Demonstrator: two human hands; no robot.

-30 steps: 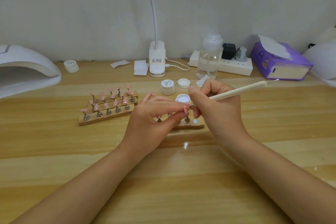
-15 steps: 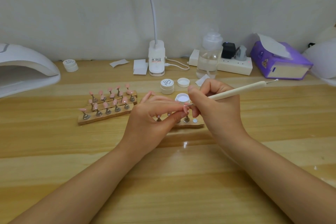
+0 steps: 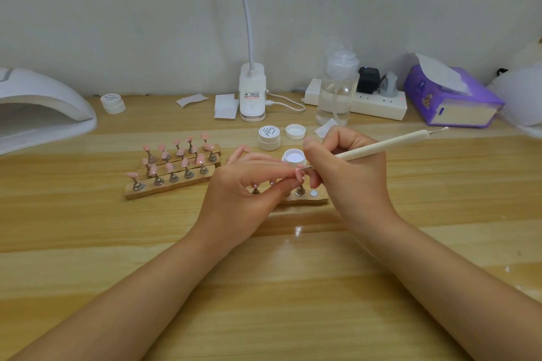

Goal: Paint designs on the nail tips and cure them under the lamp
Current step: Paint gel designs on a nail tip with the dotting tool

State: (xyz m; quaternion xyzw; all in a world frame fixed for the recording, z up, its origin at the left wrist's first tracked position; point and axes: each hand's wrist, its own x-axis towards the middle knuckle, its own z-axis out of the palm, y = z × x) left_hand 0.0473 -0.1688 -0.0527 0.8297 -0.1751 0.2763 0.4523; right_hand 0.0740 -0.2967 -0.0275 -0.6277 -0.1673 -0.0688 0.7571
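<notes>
At the centre of the frame my left hand (image 3: 249,184) pinches a pink nail tip (image 3: 299,173) between thumb and fingertips, just above the near wooden holder strip (image 3: 308,199), whose pegs show partly behind my fingers. My right hand (image 3: 346,173) is closed around a cream-handled brush (image 3: 384,145), held like a pen, the handle slanting up toward the right of the frame and its thin metal point touching the held nail tip. Just behind the point sits an open jar of white gel (image 3: 294,156), with its loose lid (image 3: 295,131) and a closed labelled jar (image 3: 269,137) a little farther back. To the left of centre, three more wooden strips (image 3: 173,173) carry rows of pink nail tips on metal pegs. The white curing lamp (image 3: 38,108) fills the left edge of the frame, well apart from my hands, with another small jar (image 3: 113,102) beside it. Along the wall at the back stand a desk lamp base (image 3: 252,94), a clear pump bottle (image 3: 337,88), a white power strip (image 3: 378,104) and a purple tissue box (image 3: 451,97), all on the wooden table (image 3: 264,287).
</notes>
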